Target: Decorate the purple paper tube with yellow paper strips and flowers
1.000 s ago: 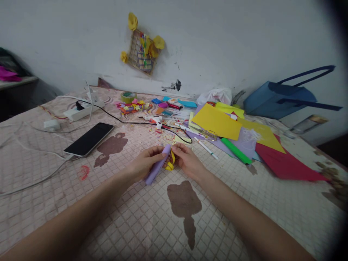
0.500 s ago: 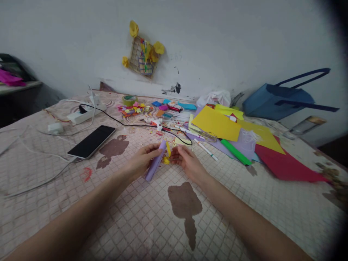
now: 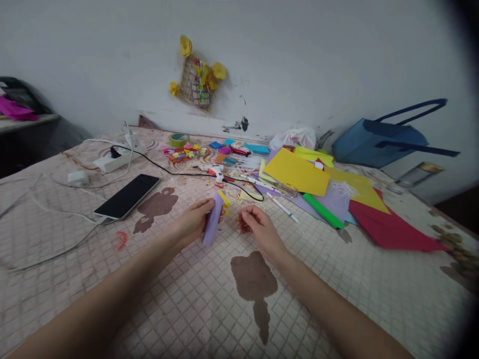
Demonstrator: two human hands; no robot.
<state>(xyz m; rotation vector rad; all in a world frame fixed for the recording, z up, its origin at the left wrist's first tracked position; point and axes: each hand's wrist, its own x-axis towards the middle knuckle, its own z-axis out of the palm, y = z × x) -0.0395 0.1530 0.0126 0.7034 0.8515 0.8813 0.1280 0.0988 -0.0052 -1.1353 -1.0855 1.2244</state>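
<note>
My left hand (image 3: 194, 221) is closed round a folded strip of purple paper (image 3: 212, 220) that stands nearly upright above the table, with a small yellow paper piece (image 3: 224, 199) stuck at its top end. My right hand (image 3: 258, 227) hovers just to the right of it, apart from the paper, its fingers loosely curled with nothing visible in them. Both hands are over the tiled tablecloth (image 3: 209, 309) near the middle.
A phone (image 3: 127, 196) on a cable lies to the left, a power strip (image 3: 114, 159) behind it. A glue gun (image 3: 217, 171), pens, scissors (image 3: 286, 188) and coloured paper sheets (image 3: 297, 171) lie behind and right. A blue bag (image 3: 377, 142) leans on the wall.
My right hand let go of the yellow piece and drew back to the right. My left hand tipped the purple strip more upright and moved it slightly left.
</note>
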